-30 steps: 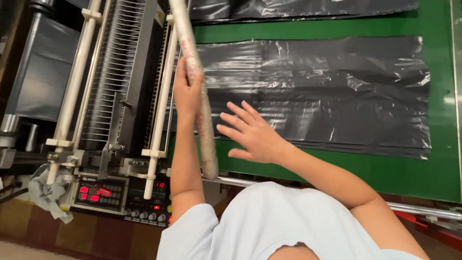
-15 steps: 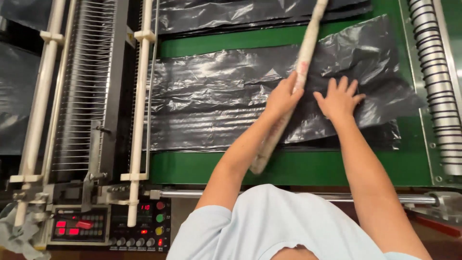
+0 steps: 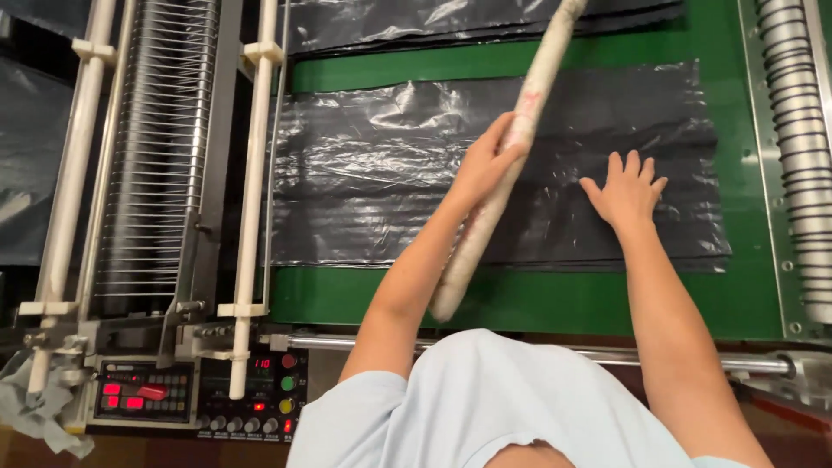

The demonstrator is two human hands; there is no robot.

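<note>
On the green table (image 3: 520, 299), black bags (image 3: 381, 182) seemingly stacked under both hands.

Bright, even overhead light; soft shadows only. Specular glare streaks the wrinkled black plastic sheet (image 3: 485, 165), and faint shine marks the metal rollers (image 3: 793, 130). Focus is sharp centrally; mild wide-angle bending at the edges; red panel display (image 3: 130, 394) glows slightly.

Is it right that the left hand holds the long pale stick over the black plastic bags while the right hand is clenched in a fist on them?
Not quite. In the head view the right hand lies flat with its fingers spread on the black plastic bags, not clenched in a fist. The rest stands: the left hand holds the long pale stick in its grip over the bags.
</note>
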